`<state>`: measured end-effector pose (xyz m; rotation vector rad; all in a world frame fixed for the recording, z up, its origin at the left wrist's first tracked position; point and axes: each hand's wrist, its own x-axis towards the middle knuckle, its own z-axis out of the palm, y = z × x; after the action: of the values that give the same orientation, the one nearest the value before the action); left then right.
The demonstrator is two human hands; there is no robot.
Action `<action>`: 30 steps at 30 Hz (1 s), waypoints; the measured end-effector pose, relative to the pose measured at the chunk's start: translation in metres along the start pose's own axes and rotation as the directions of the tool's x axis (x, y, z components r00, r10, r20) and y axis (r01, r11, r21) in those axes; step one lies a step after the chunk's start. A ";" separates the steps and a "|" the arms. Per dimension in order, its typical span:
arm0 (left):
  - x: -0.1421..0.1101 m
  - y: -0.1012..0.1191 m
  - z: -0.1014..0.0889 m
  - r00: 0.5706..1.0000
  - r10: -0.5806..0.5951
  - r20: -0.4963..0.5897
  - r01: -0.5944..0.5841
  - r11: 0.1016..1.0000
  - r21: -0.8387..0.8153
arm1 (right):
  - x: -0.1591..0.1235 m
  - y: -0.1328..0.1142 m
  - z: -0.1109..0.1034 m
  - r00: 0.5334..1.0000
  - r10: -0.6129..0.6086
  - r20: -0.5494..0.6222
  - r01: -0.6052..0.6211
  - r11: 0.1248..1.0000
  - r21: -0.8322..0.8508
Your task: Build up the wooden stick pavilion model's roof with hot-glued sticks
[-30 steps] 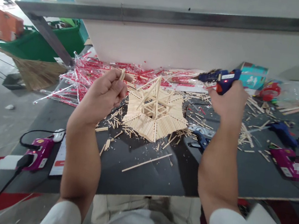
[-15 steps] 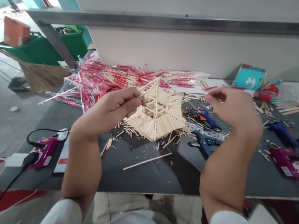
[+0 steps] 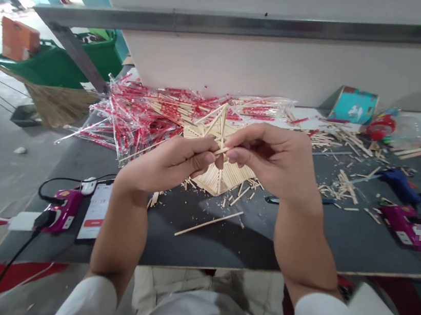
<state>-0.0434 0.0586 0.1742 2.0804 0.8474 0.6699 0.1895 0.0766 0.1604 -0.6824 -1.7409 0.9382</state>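
Over the middle of the table, my left hand (image 3: pixel 179 161) and my right hand (image 3: pixel 277 161) meet fingertip to fingertip. Both are closed in a pinch on a thin pale wooden stick (image 3: pixel 222 151), of which only a short piece shows between them. Another long stick (image 3: pixel 143 150) slants out beyond my left wrist; whether that hand holds it is unclear. Behind and below my fingers lies a flat, many-sided model of wooden sticks (image 3: pixel 217 180), with a pointed frame (image 3: pixel 222 113) rising from it. My hands cover much of the model.
Plastic-wrapped bundles of red and pale sticks (image 3: pixel 154 111) lie along the back. One loose stick (image 3: pixel 207 224) is near the front. A phone (image 3: pixel 92 214) and a purple power socket (image 3: pixel 62 210) are at left. At right are stick offcuts (image 3: pixel 342 187) and a blue glue gun (image 3: pixel 399 185).
My right hand has moved left and down to meet my left hand, which has shifted slightly right. My fingertips now join at the stick. My right hand now covers the nearer glue gun.
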 end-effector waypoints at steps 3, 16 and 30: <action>-0.002 0.002 -0.004 1.000 -0.027 -0.015 0.027 0.999 0.031 | 0.002 -0.001 -0.007 0.999 -0.029 -0.030 0.030 0.999 0.012; 0.004 0.002 0.002 0.996 -0.037 -0.078 0.049 0.985 0.167 | 0.008 0.007 0.013 0.985 0.093 -0.146 -0.058 0.972 0.226; -0.003 0.004 -0.004 0.948 -0.116 -0.296 0.189 0.954 0.231 | 0.013 0.021 0.002 0.988 0.128 -0.084 -0.113 0.980 0.165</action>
<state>-0.0475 0.0564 0.1790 2.1467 1.3042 0.8167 0.1834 0.0974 0.1487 -0.7213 -1.5364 1.0992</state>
